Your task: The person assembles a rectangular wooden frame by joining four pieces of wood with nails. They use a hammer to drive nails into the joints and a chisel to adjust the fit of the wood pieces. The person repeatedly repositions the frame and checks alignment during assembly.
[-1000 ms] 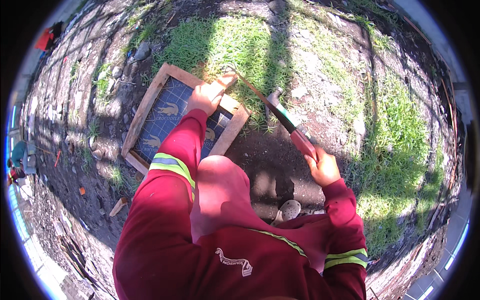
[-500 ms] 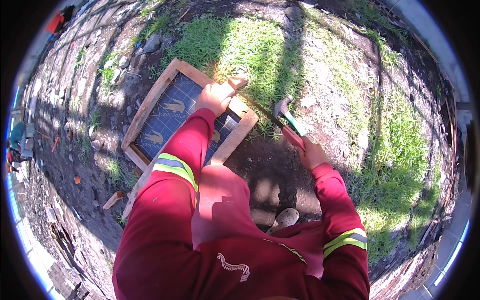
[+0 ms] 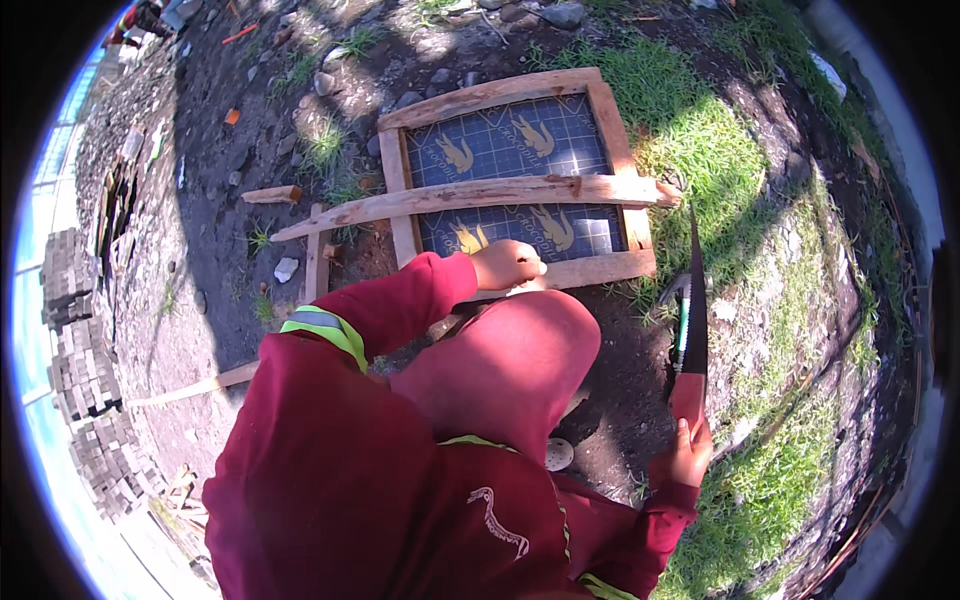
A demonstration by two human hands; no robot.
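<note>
My right hand [image 3: 684, 455] grips the red handle of a handsaw [image 3: 697, 320], its dark blade pointing away from me. My left hand [image 3: 508, 266] is curled closed by the near rail of a wooden frame [image 3: 590, 268], just above my knee; whatever is inside its fingers is hidden. Dark blue sheet [image 3: 505, 150] with yellow animal prints fills the frame. Across it lies a rough wooden plank [image 3: 480, 198], its right end jutting past the frame's right rail. Partly behind the saw blade is a claw hammer [image 3: 683, 310] with a green handle, on the ground.
A short wood offcut [image 3: 272, 195] lies left of the frame, near another timber piece [image 3: 316, 265]. Stacked grey blocks [image 3: 85, 370] stand at the far left. Grass [image 3: 710, 150] grows beyond and right of the frame. Another person [image 3: 140, 20] is at the upper left edge.
My left hand has let go of the plank and come back toward my knee. The handsaw has come off the plank's end and swung right, pointing forward. My view has turned.
</note>
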